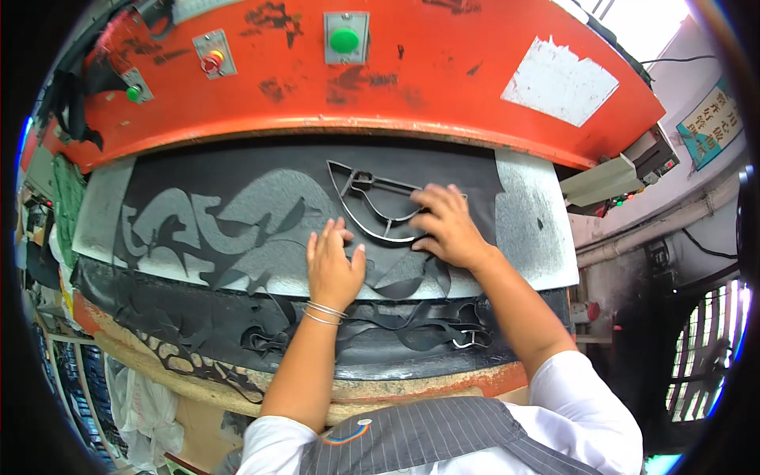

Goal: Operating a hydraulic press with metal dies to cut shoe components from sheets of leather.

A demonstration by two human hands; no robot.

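Observation:
A steel cutting die [386,229], a curved metal frame with a pointed far-left corner, lies on a black sheet [451,161] in the middle of the press bed. My right hand [451,226] is closed over the die's right end, fingers bent across its edges and partly hiding it. Left of and nearer than the die, my left hand [332,267] rests with fingers and thumb apart on the sheet, holding nothing. Curved openings in the sheet left of my hands show the grey bed [273,194] beneath.
An orange press beam [443,87] spans the far side, with a green button [344,40] and a red knob [211,61]. Black offcuts [412,317] hang along the near edge, with a small metal piece [472,339] among them. A control box [633,170] stands at right.

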